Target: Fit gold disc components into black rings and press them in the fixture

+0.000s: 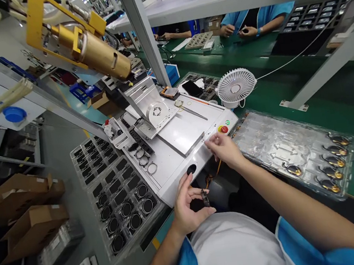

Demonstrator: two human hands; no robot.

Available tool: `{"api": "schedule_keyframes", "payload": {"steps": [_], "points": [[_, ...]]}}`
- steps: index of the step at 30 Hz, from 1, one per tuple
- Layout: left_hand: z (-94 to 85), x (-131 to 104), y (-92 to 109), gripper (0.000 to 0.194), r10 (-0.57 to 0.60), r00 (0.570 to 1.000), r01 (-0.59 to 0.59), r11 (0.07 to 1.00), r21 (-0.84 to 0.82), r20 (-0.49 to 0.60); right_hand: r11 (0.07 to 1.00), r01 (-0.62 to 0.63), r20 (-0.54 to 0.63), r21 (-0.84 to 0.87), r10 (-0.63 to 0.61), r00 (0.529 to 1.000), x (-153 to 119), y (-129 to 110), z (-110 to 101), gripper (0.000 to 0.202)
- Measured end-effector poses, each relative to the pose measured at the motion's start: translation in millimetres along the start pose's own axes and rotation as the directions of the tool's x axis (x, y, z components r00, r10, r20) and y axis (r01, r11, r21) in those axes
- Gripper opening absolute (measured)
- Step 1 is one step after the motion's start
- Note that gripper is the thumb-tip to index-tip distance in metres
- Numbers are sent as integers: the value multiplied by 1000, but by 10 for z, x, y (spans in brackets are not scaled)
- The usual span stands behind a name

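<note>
While my left hand [186, 206] grasps a small dark part [205, 198] at lower centre, my right hand [227, 149] curls near the red button [224, 129], whether empty I cannot tell, in what I judge, from here, a handling step wanting a steady grip.

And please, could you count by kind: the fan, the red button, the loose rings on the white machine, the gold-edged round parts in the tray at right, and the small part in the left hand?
Fan: 1
Red button: 1
Loose rings: 3
Gold-edged round parts: 6
Small part in left hand: 1
Total: 12
</note>
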State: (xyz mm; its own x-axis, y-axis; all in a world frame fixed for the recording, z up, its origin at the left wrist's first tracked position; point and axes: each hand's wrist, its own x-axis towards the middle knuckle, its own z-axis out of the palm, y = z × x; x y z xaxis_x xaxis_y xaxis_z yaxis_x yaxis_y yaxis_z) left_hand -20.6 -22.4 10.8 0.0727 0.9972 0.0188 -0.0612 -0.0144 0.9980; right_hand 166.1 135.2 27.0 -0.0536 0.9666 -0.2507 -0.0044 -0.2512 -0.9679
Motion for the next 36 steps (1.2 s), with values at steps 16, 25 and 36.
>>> {"api": "schedule_keyframes", "payload": {"steps": [16,25,36], "points": [[147,179,23,87,35,974,-44,998,35,225,976,-70,278,206,10,960,-689,99,-165,38],[109,165,-16,82,111,932,-203,949,243,345,981,-160,277,111,124,953,-692,124,-170,48],[47,240,-109,88,246,914,-293,950,105,322,914,-301,313,272,212,926,-740,111,-182,52]]}}
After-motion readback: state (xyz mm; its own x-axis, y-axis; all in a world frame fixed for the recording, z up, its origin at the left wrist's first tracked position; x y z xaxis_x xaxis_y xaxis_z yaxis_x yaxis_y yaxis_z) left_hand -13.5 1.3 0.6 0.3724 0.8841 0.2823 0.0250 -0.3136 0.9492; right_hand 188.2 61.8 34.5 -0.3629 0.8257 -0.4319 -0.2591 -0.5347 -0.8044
